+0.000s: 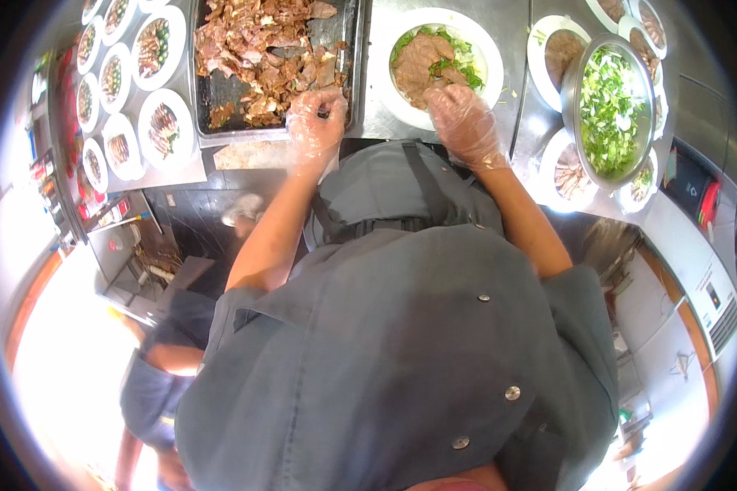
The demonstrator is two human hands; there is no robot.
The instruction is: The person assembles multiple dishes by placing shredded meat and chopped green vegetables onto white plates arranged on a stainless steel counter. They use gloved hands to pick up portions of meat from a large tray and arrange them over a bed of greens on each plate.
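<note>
Both my hands wear clear plastic gloves. My left hand (318,124) is over the near right corner of a dark tray (354,57), its fingers curled in; what they hold, if anything, is hidden. Browned sliced meat (258,49) is heaped in that tray. To its right stands a white bowl (487,41) with chopped greens (463,59) and meat slices (420,65) laid over them. My right hand (465,124) reaches over the bowl's near right rim, fingers pinched together at the edge of the meat slices.
Several filled white bowls (190,131) crowd the left of the metal table (377,114). At the right, a steel bowl of chopped greens (610,110) rests over more white bowls (561,192). Another person's arm (172,358) shows at the lower left.
</note>
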